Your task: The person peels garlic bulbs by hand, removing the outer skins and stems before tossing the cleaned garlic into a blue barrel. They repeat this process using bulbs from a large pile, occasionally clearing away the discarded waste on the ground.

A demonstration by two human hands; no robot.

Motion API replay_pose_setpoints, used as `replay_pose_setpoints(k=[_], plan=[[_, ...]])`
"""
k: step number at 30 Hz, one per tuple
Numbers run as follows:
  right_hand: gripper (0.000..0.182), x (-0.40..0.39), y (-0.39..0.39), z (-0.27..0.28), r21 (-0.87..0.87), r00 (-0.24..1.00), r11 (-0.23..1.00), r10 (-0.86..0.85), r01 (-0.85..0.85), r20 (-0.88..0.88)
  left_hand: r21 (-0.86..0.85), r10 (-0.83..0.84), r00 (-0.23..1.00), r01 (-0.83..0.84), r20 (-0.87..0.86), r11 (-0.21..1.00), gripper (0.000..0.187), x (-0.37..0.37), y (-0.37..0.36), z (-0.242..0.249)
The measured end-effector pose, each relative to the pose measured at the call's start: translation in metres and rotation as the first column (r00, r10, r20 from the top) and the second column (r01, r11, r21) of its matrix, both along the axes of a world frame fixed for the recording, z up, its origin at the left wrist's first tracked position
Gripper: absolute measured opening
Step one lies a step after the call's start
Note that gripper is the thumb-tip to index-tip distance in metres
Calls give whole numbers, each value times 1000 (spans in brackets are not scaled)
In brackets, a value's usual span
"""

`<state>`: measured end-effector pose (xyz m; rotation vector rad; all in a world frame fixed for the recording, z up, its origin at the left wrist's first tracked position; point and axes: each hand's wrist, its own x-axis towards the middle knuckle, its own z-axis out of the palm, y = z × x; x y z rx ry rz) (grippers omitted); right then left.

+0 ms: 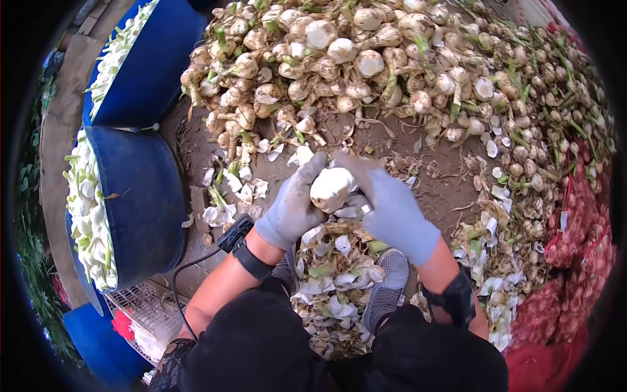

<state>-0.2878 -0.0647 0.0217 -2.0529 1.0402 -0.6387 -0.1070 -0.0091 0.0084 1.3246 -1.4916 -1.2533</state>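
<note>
Between my two gloved hands, above the litter on the ground, is a whitish garlic bulb [332, 189]. My left hand [294, 202] is closed around the bulb's left side, thumb toward the top. My right hand [392, 206] lies along the other side; its fingers are smeared by motion and partly hidden. Pale peel [354, 208] shows between the bulb and the right palm. Both hands wear light grey gloves. Below them, a heap of garlic skins [339, 307] lies between my shoes.
A big pile of unpeeled garlic [346, 59] spreads ahead and to the right. Blue tubs [140, 196] filled with white peeled garlic [91, 215] stand at left, near a white crate [147, 307]. Red mesh sacks [575, 255] lie at right. My shoe [390, 281] rests beside the skins.
</note>
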Motion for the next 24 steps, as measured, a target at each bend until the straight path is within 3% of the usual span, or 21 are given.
replay_pose_setpoints(k=[1,2,4,6,8,9,10,11,12,13,14,15,16,17,18,19,20,21,22,23,24], plan=[[56,-2,-1,-9,9,990,997,71,-71,-118,98,37,924,1,-380,995,42,-1,0,-6],[55,-2,-1,-16,31,962,989,149,-146,-230,194,114,711,32,-693,980,48,-1,1,-12],[48,-6,-1,-22,-70,974,983,155,-168,-165,304,178,790,10,-586,953,47,1,8,-17],[43,-7,3,-20,-74,916,976,163,-203,-367,403,229,853,-24,-470,915,47,2,11,-19],[36,-6,9,-22,-59,919,983,142,-175,-368,584,511,374,108,-774,805,34,5,7,-19],[35,-7,12,-22,12,946,985,169,-172,-275,568,497,398,75,-771,820,36,7,6,-26],[35,-8,17,-21,86,966,981,189,-176,-178,379,314,685,-60,-657,923,39,12,9,-28],[33,-3,25,-14,197,980,961,198,-194,-2,359,324,786,-140,-527,923,38,22,7,-38],[33,-3,31,1,197,980,961,199,-195,1,324,335,862,-215,-381,921,37,32,3,-53],[34,-1,30,38,558,947,767,218,-315,236,537,538,300,-91,-788,838,37,31,0,-67],[36,0,29,57,781,886,427,131,-455,445,422,431,482,-134,-762,897,45,29,1,-76],[36,-3,22,53,782,886,426,132,-455,444,575,571,243,-60,-784,816,45,24,1,-72],[35,-9,9,45,640,926,692,113,-334,361,690,691,1,59,-723,722,45,18,2,-64],[36,-14,1,37,423,957,887,65,-185,282,689,690,2,65,-723,722,45,16,5,-57],[36,-16,0,20,415,959,892,62,-178,278,636,627,113,73,-771,768,44,14,6,-49],[45,-16,0,-4,14,979,999,49,-47,-200,576,548,223,86,-806,813,44,13,3,-43],[55,-12,-5,-12,-408,796,907,-170,-105,-581,564,535,225,86,-814,821,44,12,-3,-40],[69,-10,4,-15,-402,823,910,-148,-104,-549,581,554,211,96,-805,808,44,12,-5,-39],[69,-2,8,-15,-394,823,913,-144,-104,-549,609,583,197,111,-788,785,44,9,-2,-37],[68,6,13,-15,-258,915,965,-74,-34,-397,619,582,304,33,-754,785,38,1,-1,-31],[67,12,13,-14,-118,975,993,-35,9,-220,617,579,305,36,-756,786,38,-6,-1,-32]])
